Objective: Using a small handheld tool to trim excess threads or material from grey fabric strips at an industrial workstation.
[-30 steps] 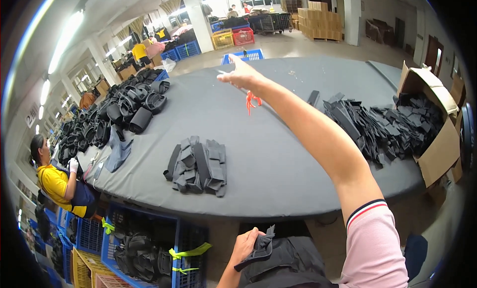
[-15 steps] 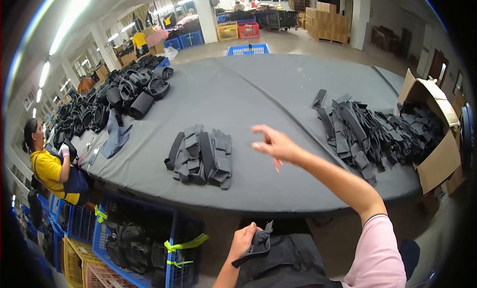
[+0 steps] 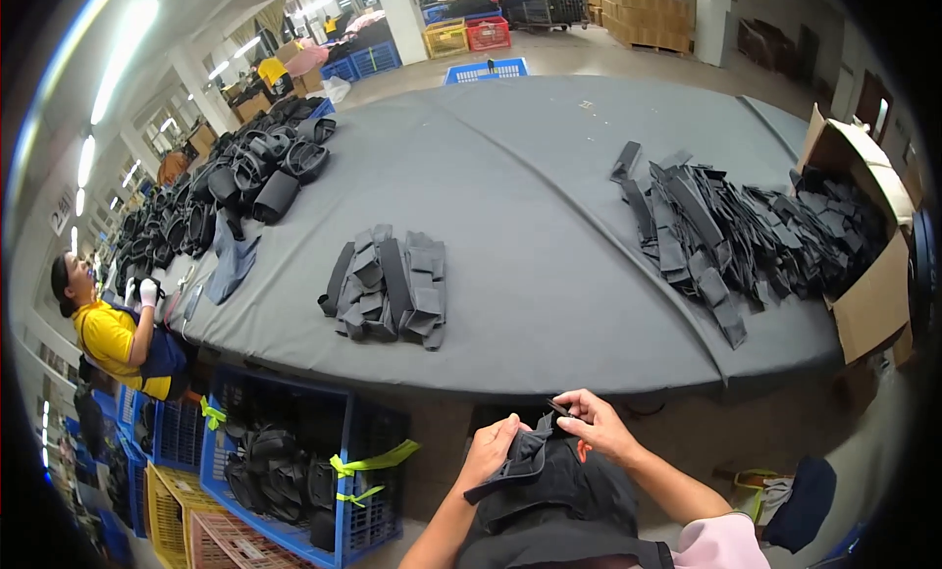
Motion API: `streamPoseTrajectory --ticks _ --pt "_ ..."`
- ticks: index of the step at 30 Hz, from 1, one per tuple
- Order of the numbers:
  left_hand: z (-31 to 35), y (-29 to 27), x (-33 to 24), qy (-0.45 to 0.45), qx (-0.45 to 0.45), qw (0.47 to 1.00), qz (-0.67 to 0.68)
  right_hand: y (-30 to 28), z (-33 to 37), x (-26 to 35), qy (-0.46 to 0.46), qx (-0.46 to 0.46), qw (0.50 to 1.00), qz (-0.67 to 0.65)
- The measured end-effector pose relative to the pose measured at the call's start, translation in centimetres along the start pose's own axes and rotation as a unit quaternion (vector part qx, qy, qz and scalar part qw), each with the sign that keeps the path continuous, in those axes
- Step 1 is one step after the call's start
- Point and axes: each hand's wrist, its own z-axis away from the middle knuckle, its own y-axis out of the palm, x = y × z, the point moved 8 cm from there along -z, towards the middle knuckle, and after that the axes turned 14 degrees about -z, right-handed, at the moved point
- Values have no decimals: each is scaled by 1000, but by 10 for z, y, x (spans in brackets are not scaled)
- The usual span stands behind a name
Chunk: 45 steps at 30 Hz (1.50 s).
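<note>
- The left hand (image 3: 494,451) pinches a folded dark fabric piece (image 3: 520,459) between thumb and fingers, holding it above the person's lap, just off the near edge of the bench (image 3: 530,265).
- The right hand (image 3: 596,427) is beside it, fingers curled in a narrow grip around a small dark pointed tool (image 3: 560,408); the tip points toward the upper end of the fabric piece, though the view is too small to tell whether the two touch.
- Something orange-red (image 3: 583,451) shows just below the right palm.
- Dark cloth (image 3: 564,486) covers the lap beneath both hands.
- A stack of dark strips (image 3: 388,289), bundled in uneven rows, lies on the bench, ahead and to the left of the hands.
- To the right, a larger heap of dark strips (image 3: 708,231) spreads out from the mouth of an open cardboard box (image 3: 871,309) that rests on its side.
- At the far left of the bench, black padded pieces (image 3: 221,191) lie in a long pile, with a blue-grey cloth (image 3: 232,260) near its front end.
- A co-worker (image 3: 113,336) in a yellow shirt and white gloves stands at the left end.
- Below the bench at left, a blue crate (image 3: 263,523) with yellow-green ties (image 3: 388,459) holds black items (image 3: 270,471); a yellow crate (image 3: 169,515) and a pink crate (image 3: 231,544) are close by.
</note>
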Motion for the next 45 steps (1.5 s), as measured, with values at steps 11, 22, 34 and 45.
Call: streamPoseTrajectory --ticks 11,22,34,45 --pt "8 -7 -9 -21 -46 996 -76 21 30 33 -116 6 992 53" --pt "7 -7 4 -48 -3 999 11 71 34 66 -279 121 839 451" --pt "6 -6 9 -37 51 998 -12 103 26 56 -259 301 714 576" --pt "1 -2 16 -51 85 995 6 99 22 52 -266 297 718 570"
